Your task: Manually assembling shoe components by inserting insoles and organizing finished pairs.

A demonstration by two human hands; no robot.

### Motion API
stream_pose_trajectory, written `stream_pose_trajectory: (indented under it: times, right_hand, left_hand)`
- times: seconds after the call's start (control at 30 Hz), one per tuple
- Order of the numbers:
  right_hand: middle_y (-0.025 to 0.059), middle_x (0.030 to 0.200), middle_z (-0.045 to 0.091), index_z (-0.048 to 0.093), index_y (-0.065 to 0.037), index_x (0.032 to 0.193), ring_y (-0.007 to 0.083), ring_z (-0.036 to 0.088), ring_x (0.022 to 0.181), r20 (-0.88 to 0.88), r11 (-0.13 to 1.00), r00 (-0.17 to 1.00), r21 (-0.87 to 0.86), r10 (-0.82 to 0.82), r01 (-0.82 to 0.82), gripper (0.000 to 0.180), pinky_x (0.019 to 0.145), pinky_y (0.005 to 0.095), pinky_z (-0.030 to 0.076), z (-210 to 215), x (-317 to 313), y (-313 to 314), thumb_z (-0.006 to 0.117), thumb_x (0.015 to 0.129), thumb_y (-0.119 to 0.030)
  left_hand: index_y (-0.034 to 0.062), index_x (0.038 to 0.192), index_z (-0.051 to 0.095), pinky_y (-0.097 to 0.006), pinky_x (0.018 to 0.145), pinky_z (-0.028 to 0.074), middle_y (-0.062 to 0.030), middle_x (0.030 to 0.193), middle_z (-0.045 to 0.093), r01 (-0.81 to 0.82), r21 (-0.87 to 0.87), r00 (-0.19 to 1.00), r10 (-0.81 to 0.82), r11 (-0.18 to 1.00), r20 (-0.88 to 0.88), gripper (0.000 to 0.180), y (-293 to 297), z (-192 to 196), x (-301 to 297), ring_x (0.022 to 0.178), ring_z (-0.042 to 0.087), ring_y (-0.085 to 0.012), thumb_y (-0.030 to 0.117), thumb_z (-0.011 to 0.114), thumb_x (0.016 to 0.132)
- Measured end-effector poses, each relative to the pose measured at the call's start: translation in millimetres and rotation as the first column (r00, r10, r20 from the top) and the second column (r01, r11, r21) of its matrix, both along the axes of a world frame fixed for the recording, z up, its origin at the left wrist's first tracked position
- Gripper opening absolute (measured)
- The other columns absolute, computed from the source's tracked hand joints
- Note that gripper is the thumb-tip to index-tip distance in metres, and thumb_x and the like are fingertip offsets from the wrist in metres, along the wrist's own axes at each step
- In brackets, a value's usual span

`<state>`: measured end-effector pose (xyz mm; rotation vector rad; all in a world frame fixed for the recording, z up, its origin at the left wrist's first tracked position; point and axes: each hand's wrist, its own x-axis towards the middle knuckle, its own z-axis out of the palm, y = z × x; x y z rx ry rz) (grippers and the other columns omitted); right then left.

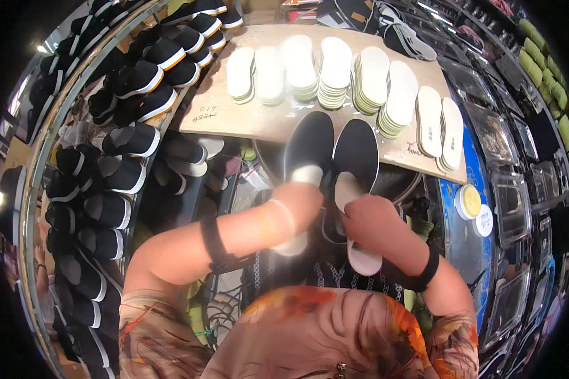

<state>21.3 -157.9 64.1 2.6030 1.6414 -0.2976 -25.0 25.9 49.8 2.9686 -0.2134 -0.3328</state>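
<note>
Two black slip-on shoes with white soles stand side by side against the near edge of a wooden board [234,120]. My left hand [300,202] holds a white insole [295,240] that goes into the left shoe [310,142]. My right hand [373,224] grips another white insole [360,252] whose front end sits inside the right shoe [355,151]. Both forearms wear black wristbands.
Several stacks of white insoles [335,72] lie in a row across the board. Racks of black shoes with white soles [107,177] fill the left side. A yellow-lidded round container [469,201] and a white one [484,220] sit on a blue surface at right.
</note>
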Motion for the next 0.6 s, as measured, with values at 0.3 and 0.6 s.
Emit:
stream_pose_trajectory:
  times: [0.3,0.6]
  right_hand:
    - [0.0070,0.075,0.067,0.070,-0.011,0.076,0.0237,0.066,0.073,0.081,0.956,0.953,0.042,-0.293,0.290,0.013,0.060,0.0341,0.053,-30.3,19.2,32.9,0.059,0.073,-0.017]
    - [0.0068,0.068,0.065,0.069,-0.012,0.066,0.0243,0.066,0.067,0.134,0.846,0.849,0.250,-0.511,0.470,0.016,0.059,0.0338,0.052,-63.4,56.7,42.8,0.055,0.073,-0.014]
  left_hand:
    - [0.0066,0.079,0.068,-0.037,0.067,0.053,-0.0161,0.086,0.066,0.072,0.178,0.985,-0.041,0.981,-0.169,0.015,-11.7,-2.6,26.8,0.081,0.066,-0.0288,0.012,0.054,0.079]
    - [0.0018,0.074,0.066,-0.039,0.077,0.050,-0.0235,0.088,0.063,-0.259,-0.063,0.966,0.260,0.964,0.004,0.019,1.3,-47.1,83.6,0.089,0.063,-0.0312,0.013,0.052,0.080]
